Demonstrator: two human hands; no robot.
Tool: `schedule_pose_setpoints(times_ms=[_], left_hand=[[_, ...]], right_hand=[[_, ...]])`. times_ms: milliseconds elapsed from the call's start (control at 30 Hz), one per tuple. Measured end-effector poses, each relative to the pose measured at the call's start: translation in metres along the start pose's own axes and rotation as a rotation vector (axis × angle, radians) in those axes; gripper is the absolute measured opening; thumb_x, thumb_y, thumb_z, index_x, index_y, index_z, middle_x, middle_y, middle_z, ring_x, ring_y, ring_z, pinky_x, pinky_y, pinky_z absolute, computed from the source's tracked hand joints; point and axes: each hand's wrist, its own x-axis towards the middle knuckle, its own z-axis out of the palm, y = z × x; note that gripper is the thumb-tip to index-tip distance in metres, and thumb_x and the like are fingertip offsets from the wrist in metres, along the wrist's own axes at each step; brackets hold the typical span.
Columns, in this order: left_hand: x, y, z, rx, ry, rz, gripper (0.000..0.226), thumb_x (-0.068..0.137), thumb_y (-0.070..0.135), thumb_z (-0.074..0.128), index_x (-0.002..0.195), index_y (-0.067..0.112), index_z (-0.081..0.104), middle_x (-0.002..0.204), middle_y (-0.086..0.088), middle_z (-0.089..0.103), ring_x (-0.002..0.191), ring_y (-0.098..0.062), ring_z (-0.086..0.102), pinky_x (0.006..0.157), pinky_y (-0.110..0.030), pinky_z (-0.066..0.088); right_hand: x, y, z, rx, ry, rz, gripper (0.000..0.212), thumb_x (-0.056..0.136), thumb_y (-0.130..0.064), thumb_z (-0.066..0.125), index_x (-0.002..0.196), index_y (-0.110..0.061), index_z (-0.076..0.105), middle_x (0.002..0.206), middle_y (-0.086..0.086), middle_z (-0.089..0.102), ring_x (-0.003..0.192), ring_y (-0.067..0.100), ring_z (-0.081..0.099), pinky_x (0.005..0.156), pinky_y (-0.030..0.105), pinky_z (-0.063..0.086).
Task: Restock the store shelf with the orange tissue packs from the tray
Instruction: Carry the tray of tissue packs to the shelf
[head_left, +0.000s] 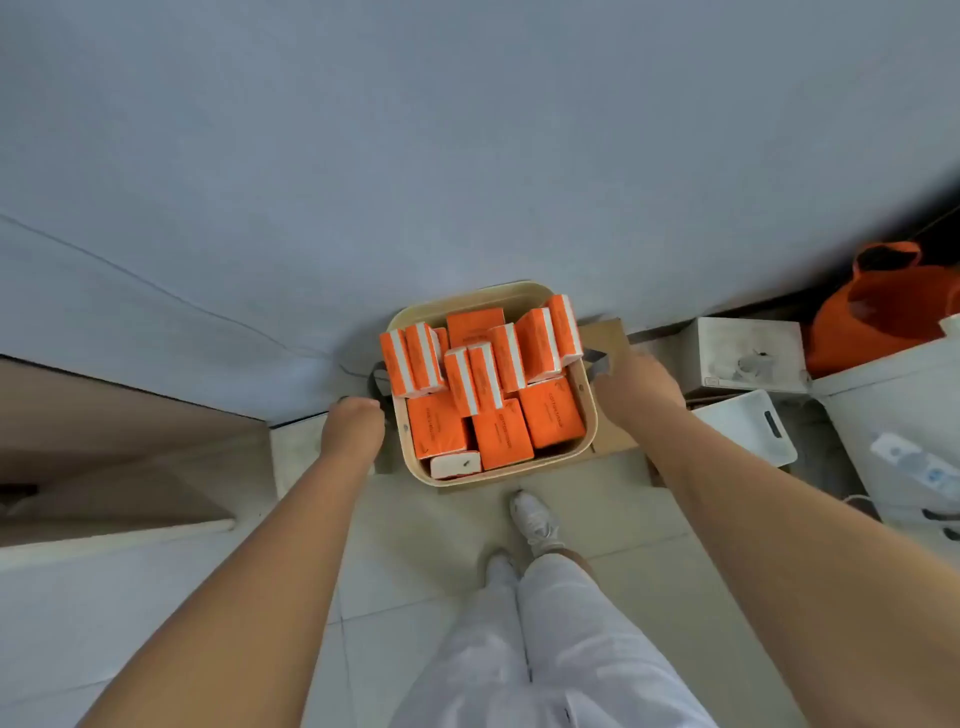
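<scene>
beside the tray (519, 472) of orange tissue packs (550, 415), left hand (353, 428) and right hand (641, 387) sit at its handles (597, 362), likely to lift it level; whether the fingers are clamped cannot be told.

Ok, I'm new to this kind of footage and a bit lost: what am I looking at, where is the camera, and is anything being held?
There is no machine here: the grips are a person's two bare hands. The one picture comes from a camera worn on their head, looking down past their arms, legs and a shoe to the floor. Down there sits a wooden tray full of orange tissue packs. The left grip and the right grip are each at a dark side handle of the tray; blur hides whether they have closed on it. A white box and an orange bag lie to the right.
</scene>
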Motion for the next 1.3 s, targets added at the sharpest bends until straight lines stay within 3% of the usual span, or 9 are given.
schedule_pose_setpoints(times_ms=[133, 233, 300, 367, 500, 633, 833, 1000, 1300], left_hand=[[0.032, 0.002, 0.029, 0.015, -0.038, -0.102, 0.036, 0.091, 0.014, 0.061, 0.125, 0.001, 0.054, 0.111, -0.016, 0.065, 0.08, -0.025, 0.057, 0.058, -0.035, 0.042], [0.04, -0.001, 0.052, -0.026, -0.046, -0.094, 0.005, 0.095, 0.008, 0.06, 0.094, 0.007, 0.054, 0.088, -0.008, 0.058, 0.086, -0.027, 0.058, 0.074, -0.039, 0.051], [0.042, -0.003, 0.062, -0.033, -0.045, -0.045, 0.024, 0.097, 0.007, 0.058, 0.08, 0.019, 0.048, 0.083, -0.002, 0.054, 0.094, -0.03, 0.058, 0.092, -0.044, 0.053], [0.05, -0.011, 0.07, -0.059, -0.023, 0.009, 0.026, 0.099, 0.01, 0.058, 0.081, 0.025, 0.046, 0.085, 0.001, 0.056, 0.095, -0.029, 0.06, 0.095, -0.048, 0.053], [0.072, -0.024, 0.081, -0.005, -0.001, 0.075, 0.017, 0.103, 0.011, 0.053, 0.089, 0.021, 0.056, 0.087, 0.007, 0.047, 0.08, -0.018, 0.056, 0.096, -0.05, 0.054], [0.089, -0.027, 0.084, 0.073, -0.015, 0.12, 0.016, 0.105, 0.026, 0.053, 0.093, 0.02, 0.061, 0.086, 0.01, 0.043, 0.076, -0.014, 0.054, 0.094, -0.049, 0.056], [0.087, -0.035, 0.076, 0.159, 0.025, 0.216, 0.026, 0.105, 0.03, 0.051, 0.098, 0.013, 0.069, 0.081, 0.005, 0.055, 0.073, -0.017, 0.06, 0.083, -0.048, 0.06], [0.042, -0.051, 0.043, 0.063, 0.035, 0.188, 0.023, 0.103, 0.032, 0.054, 0.092, 0.02, 0.07, 0.086, 0.003, 0.071, 0.081, -0.018, 0.067, 0.077, -0.05, 0.061], [-0.075, -0.061, -0.071, -0.033, 0.154, 0.079, 0.029, 0.103, 0.036, 0.055, 0.089, 0.017, 0.071, 0.08, -0.002, 0.072, 0.073, -0.021, 0.07, 0.071, -0.047, 0.063]], right_hand=[[0.036, 0.002, 0.032, 0.047, -0.051, 0.016, 0.019, 0.097, -0.034, 0.05, 0.095, -0.02, 0.064, 0.082, -0.001, 0.068, 0.071, 0.017, 0.066, 0.066, 0.036, 0.061], [0.066, 0.002, 0.059, 0.168, -0.059, 0.043, 0.023, 0.099, -0.044, 0.048, 0.114, -0.031, 0.06, 0.085, -0.004, 0.067, 0.074, 0.015, 0.066, 0.064, 0.034, 0.058], [0.077, -0.001, 0.07, 0.19, -0.064, 0.049, 0.019, 0.102, -0.044, 0.046, 0.111, -0.031, 0.056, 0.086, -0.004, 0.065, 0.073, 0.014, 0.063, 0.055, 0.027, 0.049], [0.09, 0.001, 0.083, 0.166, -0.057, 0.038, 0.021, 0.104, -0.041, 0.044, 0.103, -0.024, 0.056, 0.087, -0.002, 0.064, 0.072, 0.013, 0.061, 0.052, 0.027, 0.043], [0.107, 0.009, 0.098, 0.083, 0.048, 0.011, 0.02, 0.105, -0.037, 0.046, 0.096, -0.022, 0.057, 0.081, -0.003, 0.059, 0.066, 0.011, 0.055, 0.053, 0.026, 0.04], [0.12, 0.013, 0.11, 0.129, -0.043, -0.076, 0.028, 0.105, -0.046, 0.042, 0.103, -0.025, 0.061, 0.09, -0.002, 0.066, 0.077, 0.016, 0.063, 0.07, 0.034, 0.054], [0.117, 0.017, 0.106, 0.163, -0.012, -0.1, 0.03, 0.106, -0.039, 0.04, 0.088, -0.025, 0.06, 0.076, -0.008, 0.06, 0.067, 0.01, 0.056, 0.063, 0.031, 0.045], [0.067, 0.016, 0.074, 0.265, 0.054, -0.153, 0.036, 0.102, -0.026, 0.045, 0.071, -0.013, 0.059, 0.069, 0.006, 0.064, 0.07, 0.028, 0.062, 0.064, 0.038, 0.05], [-0.025, -0.056, -0.002, 0.243, -0.027, -0.356, 0.034, 0.104, -0.044, 0.04, 0.085, -0.026, 0.063, 0.077, -0.003, 0.068, 0.073, 0.018, 0.065, 0.069, 0.037, 0.054]])
